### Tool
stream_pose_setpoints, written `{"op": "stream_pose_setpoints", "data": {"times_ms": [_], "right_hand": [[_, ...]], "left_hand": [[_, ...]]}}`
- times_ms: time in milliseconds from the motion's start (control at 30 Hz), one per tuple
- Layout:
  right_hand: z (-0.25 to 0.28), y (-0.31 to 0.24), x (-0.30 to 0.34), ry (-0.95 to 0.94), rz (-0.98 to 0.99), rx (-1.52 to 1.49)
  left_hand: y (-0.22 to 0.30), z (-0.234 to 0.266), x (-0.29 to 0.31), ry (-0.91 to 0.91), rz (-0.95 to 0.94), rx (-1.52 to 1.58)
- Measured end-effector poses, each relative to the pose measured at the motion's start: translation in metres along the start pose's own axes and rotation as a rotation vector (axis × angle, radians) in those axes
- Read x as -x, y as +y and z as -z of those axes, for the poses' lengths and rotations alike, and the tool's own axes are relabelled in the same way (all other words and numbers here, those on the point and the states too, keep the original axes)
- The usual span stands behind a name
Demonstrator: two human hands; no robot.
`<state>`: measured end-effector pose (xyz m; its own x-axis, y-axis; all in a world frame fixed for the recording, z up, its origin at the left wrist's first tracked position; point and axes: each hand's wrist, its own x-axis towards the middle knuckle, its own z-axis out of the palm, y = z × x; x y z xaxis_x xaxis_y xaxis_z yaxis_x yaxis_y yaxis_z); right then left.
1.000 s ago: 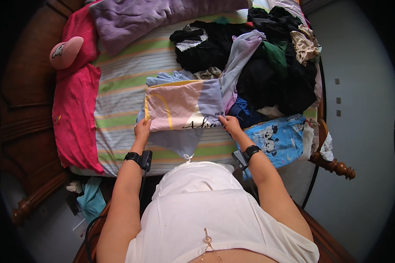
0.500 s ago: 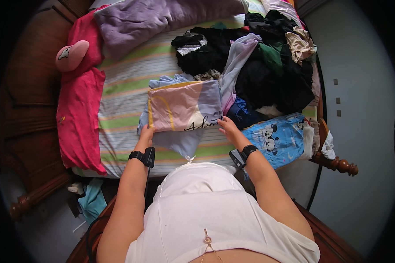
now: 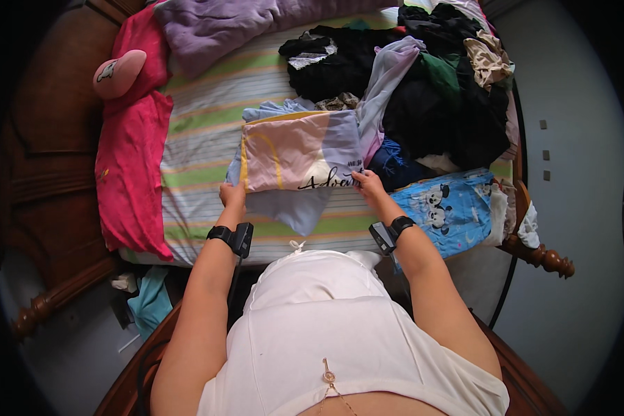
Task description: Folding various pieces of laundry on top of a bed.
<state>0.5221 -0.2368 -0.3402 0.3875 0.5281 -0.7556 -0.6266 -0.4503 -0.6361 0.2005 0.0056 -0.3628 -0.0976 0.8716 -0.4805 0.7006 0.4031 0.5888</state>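
A folded printed cloth (image 3: pixel 284 152) in pink, cream and pale blue, with a yellow edge and dark lettering, lies on the striped bed. My left hand (image 3: pixel 233 195) is at its near left corner, fingers closed on the edge. At the near right corner, my right hand (image 3: pixel 369 184) pinches the cloth between thumb and fingers. Beneath it spreads a pale blue cloth (image 3: pixel 295 210), which sticks out toward me and at the far left. Both wrists wear black straps with small devices.
A heap of dark clothes (image 3: pixel 423 104) fills the bed's right side, beside a blue cartoon-print cloth (image 3: pixel 444 208). Along the left runs a red cloth (image 3: pixel 133 187) with a pink cushion (image 3: pixel 120 74). A purple blanket (image 3: pixel 222 31) lies at the far side. A wooden bedpost (image 3: pixel 544 258) stands right.
My right hand has gone from spread fingers at the cloth's edge to pinching its corner. The view has shifted slightly, and the folded cloth stays nearly in place.
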Motion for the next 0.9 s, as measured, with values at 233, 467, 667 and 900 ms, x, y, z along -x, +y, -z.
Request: {"op": "stream_pose_setpoints", "data": {"times_ms": [233,467,667,900], "right_hand": [[-0.015,-0.023,0.022,0.038,-0.125,-0.014],[-0.015,-0.028,0.047,-0.058,-0.021,-0.115],[-0.025,-0.028,0.069,-0.116,-0.032,-0.226],[-0.013,-0.06,0.106,-0.114,0.1,-0.192]], "left_hand": [[0.01,-0.006,0.038,-0.523,0.574,0.365],[-0.009,-0.03,0.023,-0.618,0.551,0.691],[-0.007,-0.029,-0.01,-0.465,0.495,0.856],[0.033,0.005,-0.008,-0.65,0.471,0.904]]}}
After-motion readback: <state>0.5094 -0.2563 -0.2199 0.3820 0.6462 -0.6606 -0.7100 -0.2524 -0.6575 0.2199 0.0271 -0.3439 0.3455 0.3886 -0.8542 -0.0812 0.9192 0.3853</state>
